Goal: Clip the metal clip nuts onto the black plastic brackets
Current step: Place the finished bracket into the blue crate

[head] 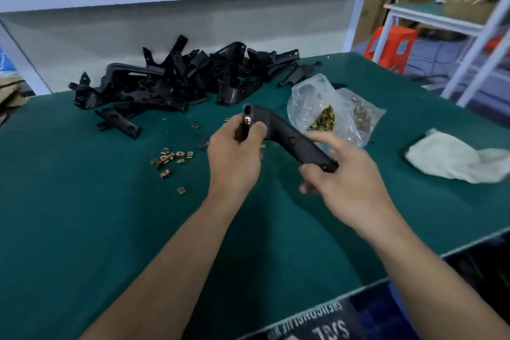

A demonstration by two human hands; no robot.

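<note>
Head view: over the green table [82,229] a black bracket [278,130] is gripped at both ends by left hand [234,154] and right hand [345,174], a clip nut [247,120] held at its upper end; full seating is judged needed next.

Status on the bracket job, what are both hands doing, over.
One black bracket held, left hand far end, right hand near end. A clip nut sits by the left thumb. Nothing in the way; loose clip nuts lie left.
</note>
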